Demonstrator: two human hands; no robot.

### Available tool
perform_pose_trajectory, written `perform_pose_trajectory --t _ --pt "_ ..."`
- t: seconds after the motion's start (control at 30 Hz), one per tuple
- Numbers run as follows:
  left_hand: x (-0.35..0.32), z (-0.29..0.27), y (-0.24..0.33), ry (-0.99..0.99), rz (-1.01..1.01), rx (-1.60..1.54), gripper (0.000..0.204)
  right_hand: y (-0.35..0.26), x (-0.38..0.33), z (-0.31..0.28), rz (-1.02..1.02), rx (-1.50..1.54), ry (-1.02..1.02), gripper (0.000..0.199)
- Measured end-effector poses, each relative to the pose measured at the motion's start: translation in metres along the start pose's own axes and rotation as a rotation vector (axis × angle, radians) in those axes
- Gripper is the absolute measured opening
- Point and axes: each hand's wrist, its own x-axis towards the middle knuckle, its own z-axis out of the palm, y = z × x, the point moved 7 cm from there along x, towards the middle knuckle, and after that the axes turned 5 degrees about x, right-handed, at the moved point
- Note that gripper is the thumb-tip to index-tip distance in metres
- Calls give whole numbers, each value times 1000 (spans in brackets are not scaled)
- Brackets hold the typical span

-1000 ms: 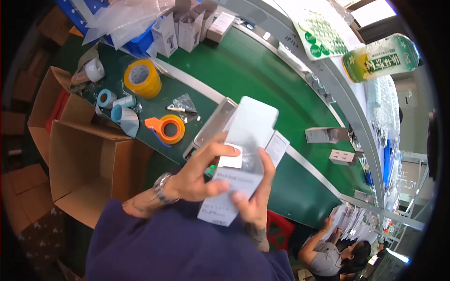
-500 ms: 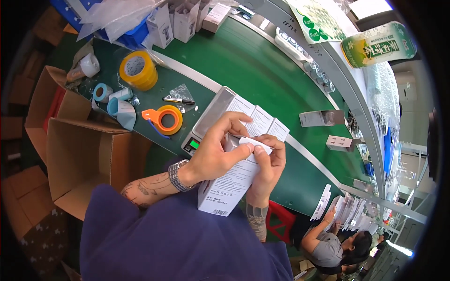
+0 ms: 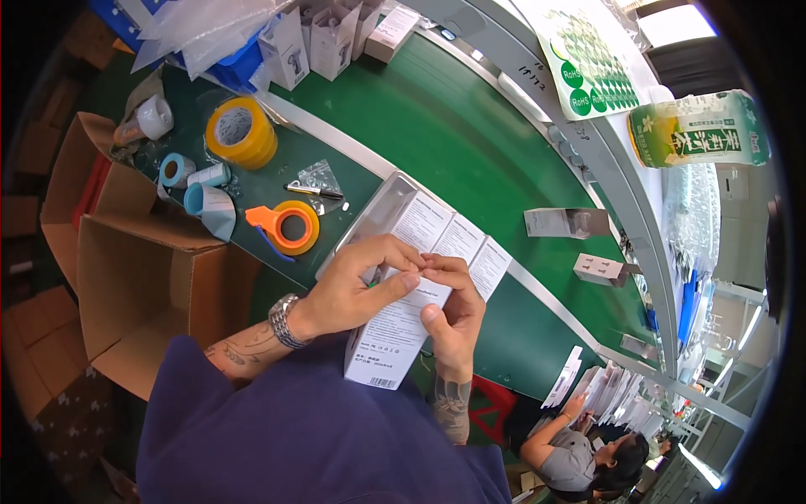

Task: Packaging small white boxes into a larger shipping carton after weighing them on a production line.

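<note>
A white printed carton (image 3: 388, 340) stands tilted against my body, held between both hands. My left hand (image 3: 353, 281) grips its upper left edge, thumb lying along the top of the printed face. My right hand (image 3: 456, 315) wraps the upper right side, thumb on the front and fingertips at the top edge beside the left ones. The fingers partly cover the carton's top. Just beyond my hands, white printed cartons (image 3: 460, 238) lie side by side on a metal-topped scale (image 3: 363, 220).
On the left lie an orange tape dispenser (image 3: 284, 228), yellow tape rolls (image 3: 252, 134), blue label rolls (image 3: 208, 206) and a marker (image 3: 312, 191). An open cardboard box (image 3: 143, 294) stands beside the bench. Small cartons (image 3: 567, 223) rest on the green conveyor (image 3: 437, 118). A co-worker (image 3: 579, 454) sits lower right.
The raised white flap at the carton's top now lies down flush with its edge. My right thumb has moved down from the flap onto the printed face.
</note>
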Motion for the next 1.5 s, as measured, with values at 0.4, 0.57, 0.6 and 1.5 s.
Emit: perform_pose_trajectory --t 0.4,0.57,0.6,1.5 --pt "255 -237 -68 719 304 1335 52 -2 21 -149 108 -362 445 32" --pt "235 -201 -54 462 72 1466 23 -27 21 -146 4 -571 494 40" --pt "215 -190 -40 427 182 1514 27 -33 15 -147 -2 -558 521 40" --pt "-27 -2 12 -7 164 4 41 15 -30 6 -83 0 20 54"
